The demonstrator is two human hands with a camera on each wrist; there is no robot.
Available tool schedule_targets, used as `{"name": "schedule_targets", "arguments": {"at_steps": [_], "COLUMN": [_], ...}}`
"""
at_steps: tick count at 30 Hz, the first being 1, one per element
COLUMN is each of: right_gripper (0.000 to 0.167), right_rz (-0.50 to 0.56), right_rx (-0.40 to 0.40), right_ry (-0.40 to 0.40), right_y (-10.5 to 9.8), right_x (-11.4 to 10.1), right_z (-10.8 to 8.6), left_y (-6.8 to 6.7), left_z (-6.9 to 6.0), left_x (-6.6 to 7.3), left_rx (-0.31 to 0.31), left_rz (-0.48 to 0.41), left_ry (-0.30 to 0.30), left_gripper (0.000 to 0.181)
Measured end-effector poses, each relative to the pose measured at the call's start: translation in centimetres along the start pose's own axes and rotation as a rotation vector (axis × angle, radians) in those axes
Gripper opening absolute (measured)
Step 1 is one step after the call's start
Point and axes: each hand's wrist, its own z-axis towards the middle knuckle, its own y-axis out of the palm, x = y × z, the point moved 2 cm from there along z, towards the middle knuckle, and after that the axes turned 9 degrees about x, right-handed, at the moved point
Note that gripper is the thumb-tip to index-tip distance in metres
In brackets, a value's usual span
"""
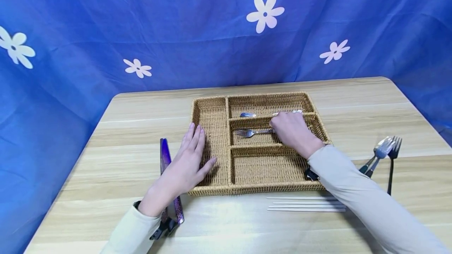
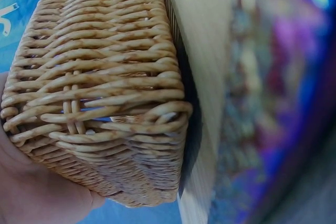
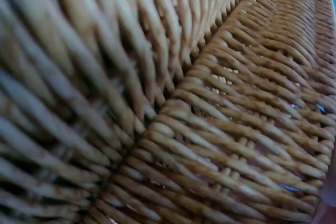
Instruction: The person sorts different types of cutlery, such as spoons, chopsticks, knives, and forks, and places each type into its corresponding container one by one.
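A wicker cutlery tray (image 1: 212, 189) with several compartments sits on the table. My left hand (image 1: 190, 160) rests over its left rim, fingers straight and thumb spread; the left wrist view shows the tray's woven corner (image 2: 121, 114) beside the hand. In the middle right compartment lies a silver fork (image 1: 247, 132), tines to the left. My right hand (image 1: 291, 130), fingers curled, grips its handle end, which the hand hides. A silver utensil (image 1: 248, 115) lies in the back compartment, partly hidden. Only wicker (image 3: 236, 129) fills most of the right wrist view.
Several white chopsticks (image 1: 303, 206) lie before the tray. Right of it are spoons (image 1: 383, 149) with dark handles and a black fork (image 1: 394, 150). Long shiny purple objects (image 1: 164, 156) lie partly under my left wrist. A blue curtain (image 1: 212, 50) hangs behind.
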Motion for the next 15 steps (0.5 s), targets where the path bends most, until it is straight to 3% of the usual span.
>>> {"name": "schedule_targets", "arguments": {"at_steps": [15], "right_gripper": [0.028], "right_rz": [-0.001], "right_rx": [0.087], "right_ry": [0.029], "right_y": [0.04], "right_x": [0.31], "right_z": [-0.07], "left_y": [-0.01], "left_z": [0.00], "left_x": [0.08], "left_rx": [0.007], "left_rz": [-0.003], "left_ry": [-0.002], "left_gripper": [0.083]}}
